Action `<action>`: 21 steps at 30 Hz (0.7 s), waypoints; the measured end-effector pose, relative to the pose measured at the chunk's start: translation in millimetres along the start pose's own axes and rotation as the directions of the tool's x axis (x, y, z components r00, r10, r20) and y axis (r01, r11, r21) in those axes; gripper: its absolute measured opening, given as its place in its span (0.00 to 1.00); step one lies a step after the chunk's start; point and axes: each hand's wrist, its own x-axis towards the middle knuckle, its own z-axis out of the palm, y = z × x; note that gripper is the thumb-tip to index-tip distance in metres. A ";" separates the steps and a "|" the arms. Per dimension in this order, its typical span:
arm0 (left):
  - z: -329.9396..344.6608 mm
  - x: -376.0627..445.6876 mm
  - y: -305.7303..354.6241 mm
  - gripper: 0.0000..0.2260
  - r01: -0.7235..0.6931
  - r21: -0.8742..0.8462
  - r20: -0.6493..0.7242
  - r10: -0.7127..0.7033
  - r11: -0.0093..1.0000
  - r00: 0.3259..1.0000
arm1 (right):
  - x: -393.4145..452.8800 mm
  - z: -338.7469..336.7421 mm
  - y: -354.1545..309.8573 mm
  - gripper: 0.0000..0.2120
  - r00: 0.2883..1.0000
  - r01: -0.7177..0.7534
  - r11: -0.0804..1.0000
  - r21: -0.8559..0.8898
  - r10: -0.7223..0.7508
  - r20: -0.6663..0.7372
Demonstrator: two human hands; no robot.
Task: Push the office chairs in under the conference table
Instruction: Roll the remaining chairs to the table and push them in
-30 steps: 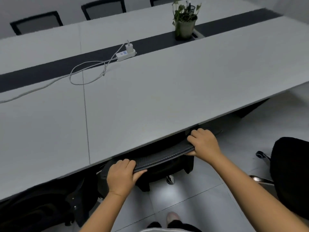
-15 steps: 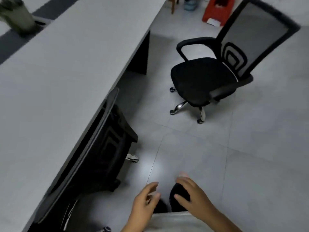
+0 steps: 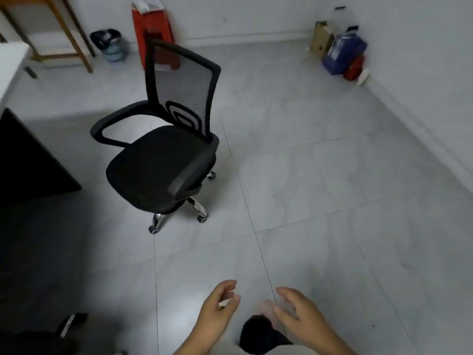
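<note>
Both hands empty, held low in front of the body. Left hand (image 3: 220,307) loosely curled, fingers half bent, gripping nothing. Right hand (image 3: 298,315) open, fingers spread and relaxed. Neither touches anything; they hang free, probably because the walk to the next chair comes first.

Office chair (image 3: 163,155) stands well ahead of both hands and off to the left of them, alone on the tiled floor (image 3: 320,201). Its mesh back is on the far side from the hands, seat turned toward the near left. It sits apart from the worktop (image 3: 10,70), whose pale corner and dark end panel show at the far left, so it is plainly not tucked in.

Judgement: this chair is the one to handle next. Its back faces away, so the hands likely need to come round behind it to push on the top rail. Castors should roll easily on the smooth tile; the chair may swivel if pushed off-centre.

Far beyond the hands, by the wall: red stool (image 3: 153,34), small bin (image 3: 111,44), wooden frame (image 3: 64,29)
</note>
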 end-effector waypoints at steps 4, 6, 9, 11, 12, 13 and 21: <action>32.1 63.5 68.4 0.12 -0.092 -0.008 -0.014 0.092 0.996 0.996 | 61.1 -84.6 -26.3 0.20 0.995 0.035 0.999 0.014 -0.034 -0.093; 37.5 89.9 87.3 0.12 -0.078 -0.019 -0.020 0.078 0.997 0.997 | 88.3 -115.7 -24.5 0.14 0.990 0.072 0.996 0.050 -0.065 -0.124; 40.3 132.4 99.4 0.12 -0.004 -0.051 -0.099 -0.001 0.999 0.995 | 130.5 -148.0 -10.2 0.17 0.990 0.055 0.996 0.074 -0.045 -0.133; 43.1 170.4 108.2 0.13 0.044 -0.061 -0.156 -0.053 0.997 0.986 | 162.7 -165.6 -1.7 0.14 0.997 -0.016 0.999 0.050 0.020 -0.075; 45.6 194.3 115.1 0.13 0.066 -0.072 -0.176 -0.078 0.995 0.981 | 182.6 -173.8 1.3 0.11 0.998 -0.057 0.997 0.046 0.059 -0.036; 48.3 221.2 126.1 0.13 0.084 -0.078 -0.186 -0.097 0.993 0.978 | 204.6 -181.8 3.2 0.09 0.997 -0.079 0.996 0.045 0.080 -0.011; 59.1 429.7 327.2 0.07 -0.110 -0.117 -0.025 0.108 0.987 0.994 | 402.8 -301.6 -108.6 0.10 0.987 0.002 0.984 0.179 0.028 -0.161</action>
